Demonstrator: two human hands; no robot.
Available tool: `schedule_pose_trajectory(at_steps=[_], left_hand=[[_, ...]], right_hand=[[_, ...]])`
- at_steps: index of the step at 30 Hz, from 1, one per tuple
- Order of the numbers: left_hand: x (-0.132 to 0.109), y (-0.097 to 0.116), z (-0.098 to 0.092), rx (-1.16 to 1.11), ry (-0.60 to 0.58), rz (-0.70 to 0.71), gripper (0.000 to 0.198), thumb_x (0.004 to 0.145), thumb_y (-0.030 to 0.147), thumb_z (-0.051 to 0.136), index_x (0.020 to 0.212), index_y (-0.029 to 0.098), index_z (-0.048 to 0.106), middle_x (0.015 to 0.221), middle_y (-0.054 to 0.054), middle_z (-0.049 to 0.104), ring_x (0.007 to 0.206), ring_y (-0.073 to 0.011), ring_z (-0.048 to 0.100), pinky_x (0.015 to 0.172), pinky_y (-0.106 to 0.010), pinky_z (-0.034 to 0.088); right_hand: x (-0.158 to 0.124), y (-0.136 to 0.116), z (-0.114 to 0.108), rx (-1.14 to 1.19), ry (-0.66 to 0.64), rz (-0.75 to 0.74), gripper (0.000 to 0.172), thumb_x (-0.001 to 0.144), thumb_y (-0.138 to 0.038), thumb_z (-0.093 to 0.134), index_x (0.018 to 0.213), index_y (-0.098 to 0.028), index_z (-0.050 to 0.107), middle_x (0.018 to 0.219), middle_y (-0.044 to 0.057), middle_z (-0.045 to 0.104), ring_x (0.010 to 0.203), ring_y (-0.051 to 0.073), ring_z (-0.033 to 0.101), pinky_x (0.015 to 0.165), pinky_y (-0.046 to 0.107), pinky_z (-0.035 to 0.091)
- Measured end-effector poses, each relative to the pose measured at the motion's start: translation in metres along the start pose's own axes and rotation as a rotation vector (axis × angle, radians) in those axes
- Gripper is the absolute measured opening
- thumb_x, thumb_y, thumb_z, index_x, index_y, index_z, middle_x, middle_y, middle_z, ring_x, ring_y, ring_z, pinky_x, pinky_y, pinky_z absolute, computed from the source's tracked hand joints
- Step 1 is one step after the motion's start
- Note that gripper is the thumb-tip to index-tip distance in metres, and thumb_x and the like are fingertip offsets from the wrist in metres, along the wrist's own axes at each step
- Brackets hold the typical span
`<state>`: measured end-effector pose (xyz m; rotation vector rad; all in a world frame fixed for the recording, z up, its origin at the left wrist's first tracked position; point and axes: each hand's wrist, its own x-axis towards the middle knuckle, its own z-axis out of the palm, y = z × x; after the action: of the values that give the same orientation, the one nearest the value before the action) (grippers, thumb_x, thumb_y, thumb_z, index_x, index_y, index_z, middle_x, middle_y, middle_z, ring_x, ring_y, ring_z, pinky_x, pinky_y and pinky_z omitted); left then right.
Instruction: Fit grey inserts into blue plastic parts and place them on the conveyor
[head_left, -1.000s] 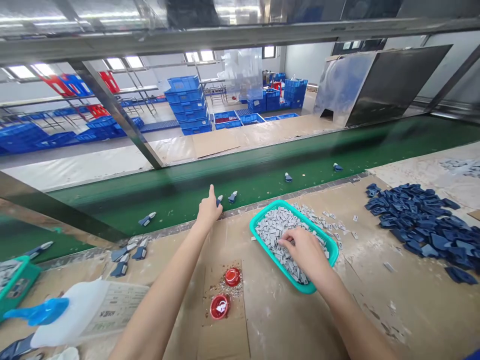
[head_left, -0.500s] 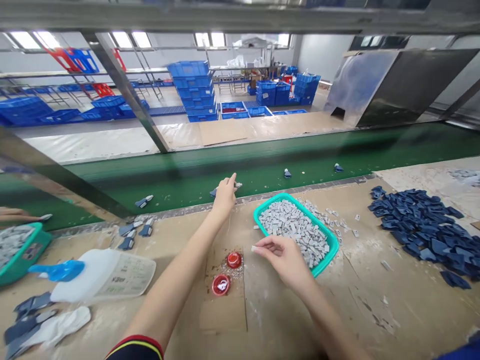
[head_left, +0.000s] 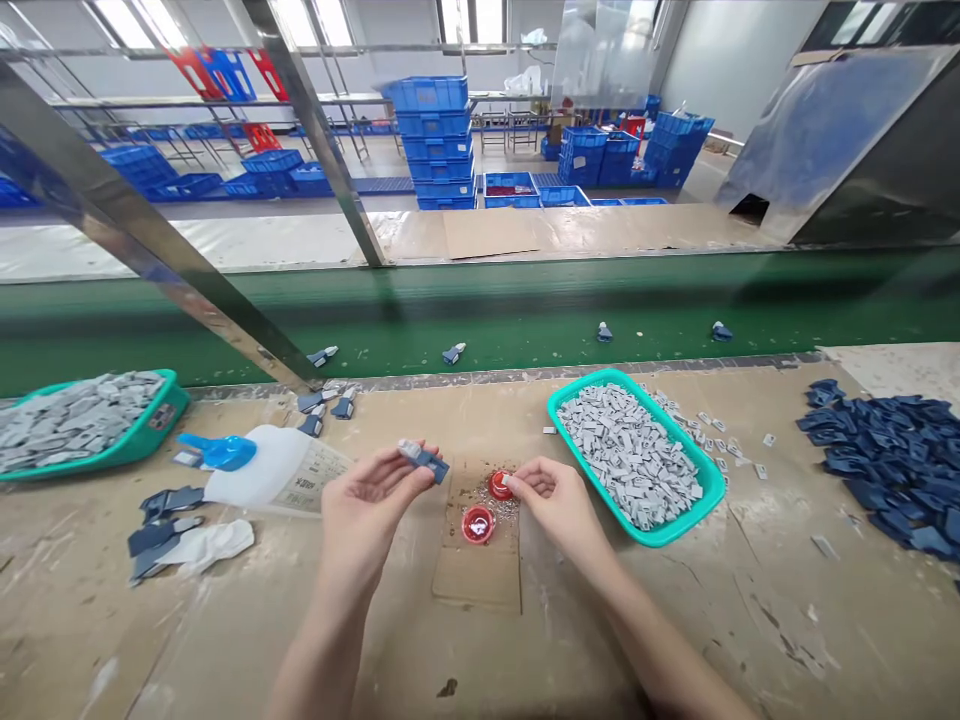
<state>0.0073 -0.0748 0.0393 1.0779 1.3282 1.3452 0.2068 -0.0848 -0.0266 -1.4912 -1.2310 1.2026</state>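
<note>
My left hand (head_left: 375,505) is closed on a dark blue plastic part with a light grey tip (head_left: 425,460), held above the table. Between the thumb and fingers of my right hand (head_left: 556,500) is a small light grey plastic piece (head_left: 508,481), beside the farther of two red cups. That farther red cup (head_left: 498,486) and the nearer red cup (head_left: 478,524), with shiny liquid in it, stand on a cardboard piece (head_left: 480,580) among scattered white crumbs. Right of my right hand, a green basket (head_left: 660,535) is full of small grey pieces (head_left: 630,455).
A heap of dark blue parts (head_left: 892,470) lies at right. Left are a white jug (head_left: 262,470), a blue scoop (head_left: 225,452) and another green basket (head_left: 161,415). Several blue-and-grey parts lie on the green conveyor belt (head_left: 525,300). A metal post (head_left: 225,320) slants at left.
My left hand has come back from the belt to above the table, now with the blue part in it. My right hand has moved nearer the red cups, still pinching the grey piece. The view has shifted.
</note>
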Motion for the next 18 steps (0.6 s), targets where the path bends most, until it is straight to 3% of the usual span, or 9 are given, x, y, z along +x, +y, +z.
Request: schedule_pose_trajectory(at_steps=[4,10,18], left_hand=[[-0.017,-0.014,-0.002,-0.100,0.067,-0.099,0.037,0.064,0.021,0.079,0.099,0.016,0.068,0.095,-0.008,0.074,0.093,-0.0227,0.068,0.081,-0.030,0.057],[-0.032,-0.030,0.014,-0.156,0.080,-0.174,0.036,0.058,0.018,0.081,0.092,0.014,0.069,0.093,-0.007,0.075,0.087,-0.0207,0.070,0.081,-0.027,0.057],[-0.037,-0.027,0.033,-0.204,0.040,-0.227,0.033,0.054,0.013,0.082,0.085,0.014,0.071,0.081,-0.005,0.076,0.076,-0.0200,0.072,0.073,-0.025,0.059]], right_hand=[[-0.001,-0.001,0.000,0.037,0.009,0.042,0.023,0.074,-0.039,0.067,0.074,-0.016,0.065,0.070,0.007,0.070,0.066,0.020,0.064,0.063,0.030,0.048],[-0.008,-0.019,-0.007,0.190,-0.074,0.115,0.031,0.071,-0.044,0.070,0.076,-0.014,0.064,0.072,0.007,0.069,0.063,0.015,0.059,0.055,0.024,0.042],[-0.026,-0.050,-0.012,0.290,-0.178,0.092,0.025,0.074,-0.039,0.070,0.076,-0.015,0.063,0.068,0.001,0.064,0.061,0.011,0.054,0.052,0.020,0.038]])
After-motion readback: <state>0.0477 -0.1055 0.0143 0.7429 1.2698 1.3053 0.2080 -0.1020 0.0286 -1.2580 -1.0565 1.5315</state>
